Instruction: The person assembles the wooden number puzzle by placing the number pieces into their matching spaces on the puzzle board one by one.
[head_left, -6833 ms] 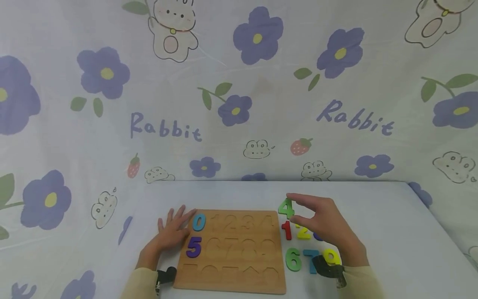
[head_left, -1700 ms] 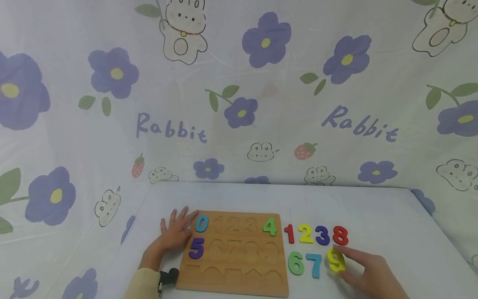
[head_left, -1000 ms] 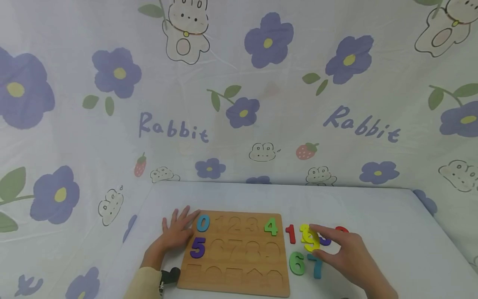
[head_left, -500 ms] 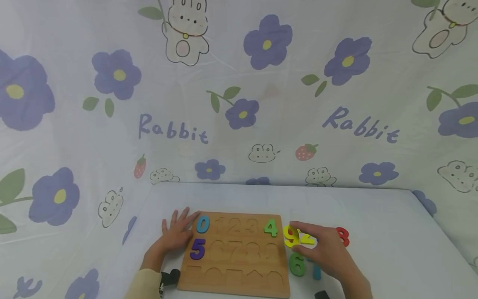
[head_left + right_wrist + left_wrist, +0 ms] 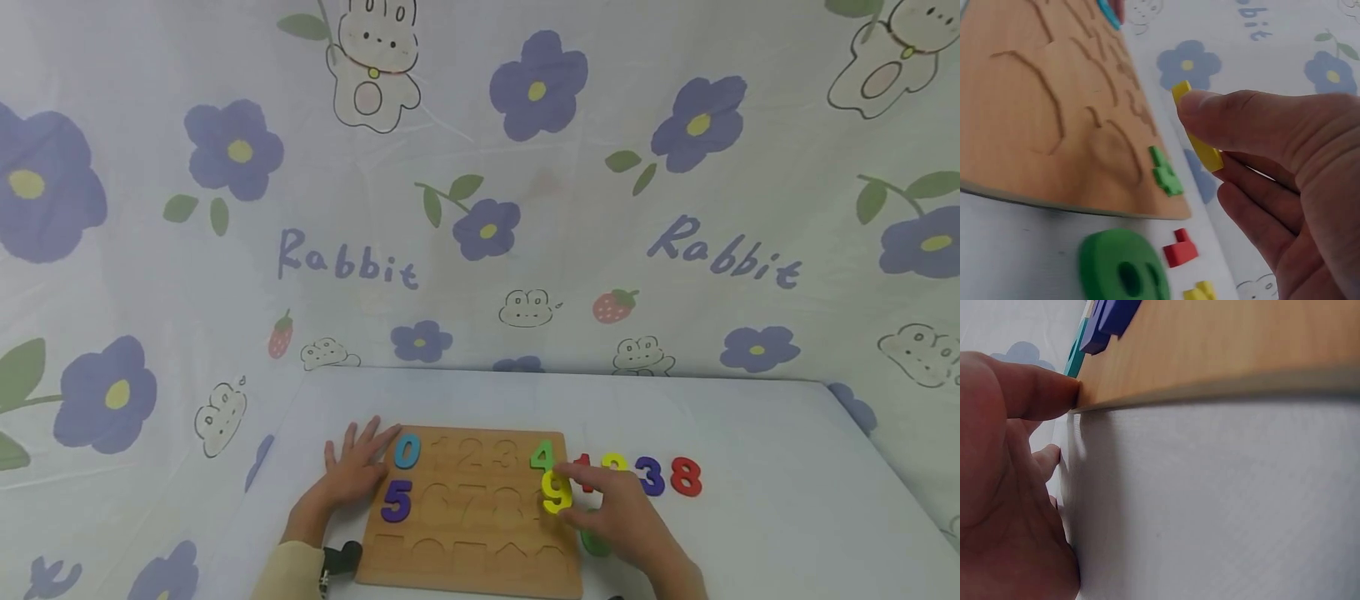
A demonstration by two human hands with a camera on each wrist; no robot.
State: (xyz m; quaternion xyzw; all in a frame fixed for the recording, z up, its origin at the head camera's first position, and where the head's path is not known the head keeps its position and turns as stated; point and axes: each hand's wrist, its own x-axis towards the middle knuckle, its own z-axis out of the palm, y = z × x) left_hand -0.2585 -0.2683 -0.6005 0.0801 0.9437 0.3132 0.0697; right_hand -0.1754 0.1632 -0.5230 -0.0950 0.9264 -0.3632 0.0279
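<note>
My right hand (image 5: 626,510) pinches a yellow number 9 (image 5: 1207,154) between thumb and fingers, over the right end of the wooden number board (image 5: 468,574). In the head view the 9 overlaps the recess at the end of the middle row, just below the green 4 (image 5: 542,456). The right wrist view has the piece edge-on, raised above the board. At the board's left edge, my left hand (image 5: 351,468) rests with fingers spread, thumb (image 5: 1054,394) touching the board's corner area. A blue 0 (image 5: 397,452) and a purple 5 (image 5: 405,502) sit in the left column.
Right of the board, a purple 3 (image 5: 658,477) and a red 8 (image 5: 677,477) lie on the white table (image 5: 787,500). A red 1 (image 5: 1180,251), a yellow 2 and a green 6 (image 5: 1094,265) are partly covered by my right hand in the head view. Patterned cloth hangs behind.
The green 4 went from my right hand into the top row. My right hand then picked up the yellow 9 and carried it left onto the board's side. The left hand stays put.
</note>
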